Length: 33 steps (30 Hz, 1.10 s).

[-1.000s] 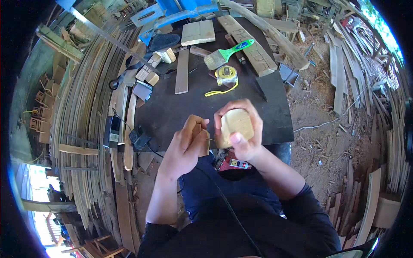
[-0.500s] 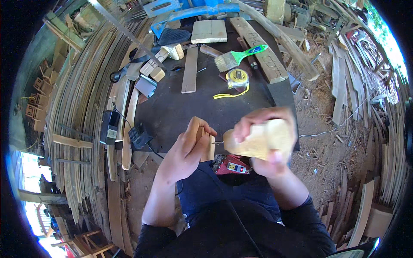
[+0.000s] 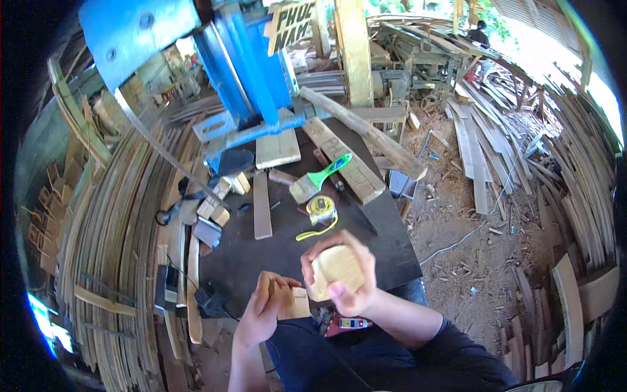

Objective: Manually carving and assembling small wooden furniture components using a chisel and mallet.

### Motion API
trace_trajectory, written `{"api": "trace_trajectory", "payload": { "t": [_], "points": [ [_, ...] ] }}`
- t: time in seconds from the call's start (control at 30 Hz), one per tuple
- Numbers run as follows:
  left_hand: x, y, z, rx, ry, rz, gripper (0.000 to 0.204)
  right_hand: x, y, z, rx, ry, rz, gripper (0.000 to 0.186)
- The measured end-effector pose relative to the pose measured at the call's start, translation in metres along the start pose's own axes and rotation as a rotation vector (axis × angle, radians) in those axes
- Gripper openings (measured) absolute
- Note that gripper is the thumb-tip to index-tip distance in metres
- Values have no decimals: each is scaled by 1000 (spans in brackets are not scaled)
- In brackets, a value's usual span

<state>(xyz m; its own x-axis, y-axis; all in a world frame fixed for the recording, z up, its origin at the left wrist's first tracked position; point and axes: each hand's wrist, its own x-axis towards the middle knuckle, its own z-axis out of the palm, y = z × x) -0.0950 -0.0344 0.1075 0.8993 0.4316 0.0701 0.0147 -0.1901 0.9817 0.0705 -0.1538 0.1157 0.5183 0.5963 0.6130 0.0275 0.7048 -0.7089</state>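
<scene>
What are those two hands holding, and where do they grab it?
The left hand holds a small wood piece by its left side. The right hand grips a rounded wood block around its sides, thumb on its face.

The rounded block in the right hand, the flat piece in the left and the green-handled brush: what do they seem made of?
Rounded block: apparently bare wood, judging by its pale tan, matt, smooth-looking surface.
Flat piece: likely unpainted wood too, similarly tan, with dark lines on its face.
Green-handled brush: shiny handle, perhaps plastic or painted wood; pale bristles, natural or synthetic unclear.
</scene>
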Motion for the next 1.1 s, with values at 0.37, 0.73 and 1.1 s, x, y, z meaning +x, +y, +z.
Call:
{"api": "trace_trajectory", "payload": {
  "t": [0.37, 0.73, 1.1],
  "points": [
    [6, -6, -9, 130, -23, -15, 12, 7, -3, 4, -84, -44, -83, 50],
    [-5, -23, -13, 156, 37, 64, 13, -4, 3, 4, -197, -79, -108, 41],
    [4, -15, -5, 126, 83, 58, 12, 1, 1, 10, -230, -84, -114, 43]
  ]
}}
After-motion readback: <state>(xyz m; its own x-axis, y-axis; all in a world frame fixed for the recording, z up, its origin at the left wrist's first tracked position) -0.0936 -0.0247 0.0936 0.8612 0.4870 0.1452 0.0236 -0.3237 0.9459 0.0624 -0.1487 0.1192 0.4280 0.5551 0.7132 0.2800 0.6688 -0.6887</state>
